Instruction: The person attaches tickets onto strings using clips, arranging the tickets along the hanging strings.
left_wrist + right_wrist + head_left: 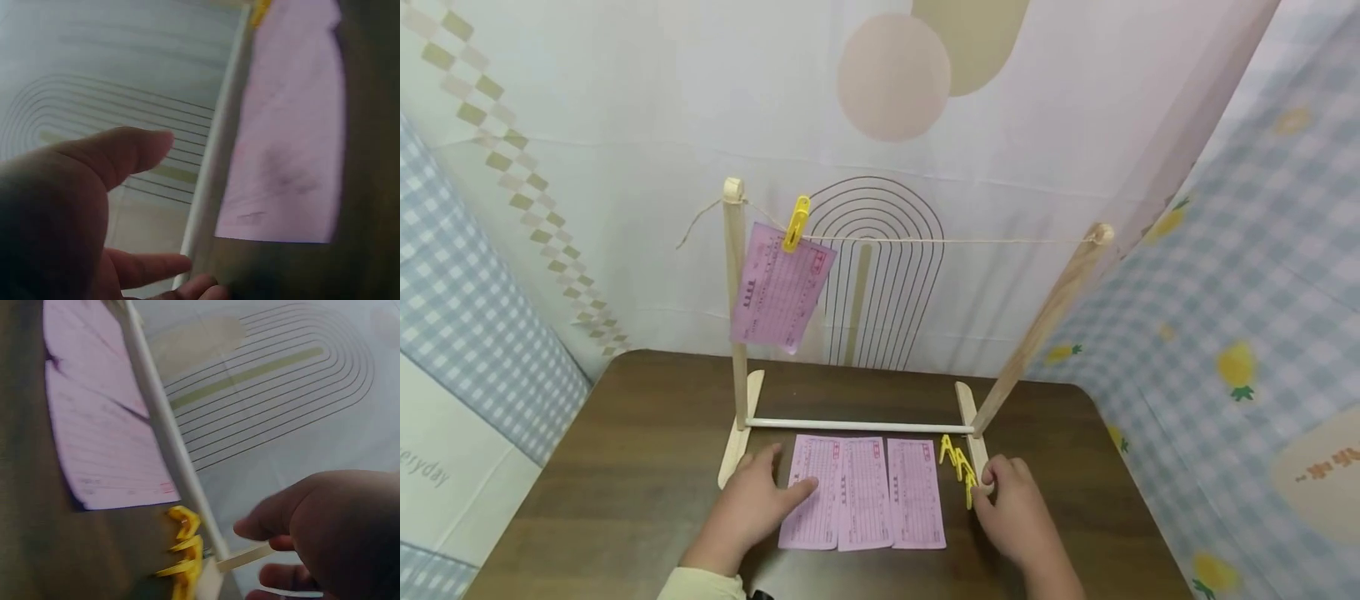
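My left hand [754, 504] hovers at the left edge of a row of three pink printed slips [865, 492], fingers spread and the thumb over the leftmost slip. In the left wrist view that hand [81, 187] holds nothing. My right hand [1017, 510], loosely bent, is beside three yellow clothespins [961, 471] lying right of the slips. In the right wrist view the thumb and fingers of this hand [337, 531] are apart, with nothing between them. Another pink slip [782, 287] hangs tilted from the string [940, 241], held by a yellow clothespin [796, 223].
A wooden rack stands on the brown table [647, 467], with a left post [735, 275], a slanting right post [1045, 321] and a white bottom bar [857, 426]. Patterned cloth [895, 333] hangs behind, and a checked cloth [1225, 275] is at the right.
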Demonstrator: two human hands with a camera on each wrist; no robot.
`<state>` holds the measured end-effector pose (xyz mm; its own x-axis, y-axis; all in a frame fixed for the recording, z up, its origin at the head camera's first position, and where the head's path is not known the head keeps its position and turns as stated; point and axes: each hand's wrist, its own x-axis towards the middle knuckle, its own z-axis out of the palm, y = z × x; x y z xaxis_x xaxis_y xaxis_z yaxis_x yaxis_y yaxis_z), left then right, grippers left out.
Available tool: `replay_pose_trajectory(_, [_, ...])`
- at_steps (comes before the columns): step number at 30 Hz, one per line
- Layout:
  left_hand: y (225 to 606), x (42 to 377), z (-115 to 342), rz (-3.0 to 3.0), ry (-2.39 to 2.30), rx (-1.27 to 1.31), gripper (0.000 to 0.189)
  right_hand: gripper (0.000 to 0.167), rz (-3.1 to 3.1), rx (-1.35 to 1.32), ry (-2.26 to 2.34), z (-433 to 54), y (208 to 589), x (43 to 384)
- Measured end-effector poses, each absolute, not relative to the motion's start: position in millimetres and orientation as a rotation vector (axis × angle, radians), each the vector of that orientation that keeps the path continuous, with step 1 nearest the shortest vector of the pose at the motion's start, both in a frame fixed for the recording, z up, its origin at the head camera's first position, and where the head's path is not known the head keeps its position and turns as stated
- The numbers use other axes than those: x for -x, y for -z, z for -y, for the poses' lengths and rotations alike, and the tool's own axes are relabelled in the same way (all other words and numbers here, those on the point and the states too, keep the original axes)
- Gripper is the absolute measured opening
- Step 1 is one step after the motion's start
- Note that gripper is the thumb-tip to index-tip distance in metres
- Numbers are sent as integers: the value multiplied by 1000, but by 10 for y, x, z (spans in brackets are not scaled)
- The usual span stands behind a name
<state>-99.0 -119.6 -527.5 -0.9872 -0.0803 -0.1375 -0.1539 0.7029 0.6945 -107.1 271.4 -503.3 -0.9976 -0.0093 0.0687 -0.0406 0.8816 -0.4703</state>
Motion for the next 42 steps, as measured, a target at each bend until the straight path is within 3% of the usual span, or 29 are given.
replay_pose_trajectory(5, [5319, 938, 1100, -2866, -998, 237, 114, 51, 3036, 165, -759, -2707, 5197, 1018])
replay_pose_trajectory(9, [5362, 927, 1054, -2924, -916, 242, 121, 59, 3080, 259, -784, -2662, 5288, 1009])
replay_pose_trajectory(15, [5449, 913, 1014, -3003, -795, 233, 117, 59, 3084, 297, -763, -2599, 5359, 991])
replay_pose_trajectory(26, [5381, 923, 1096, -2970, -886, 147, 91, 50, 3050, 263, -717, -2573, 5405, 1019])
replay_pose_trajectory(42, [5355, 899, 1112, -2921, -1018, 166, 101, 45, 2980, 267, -704, -2583, 5444, 1014])
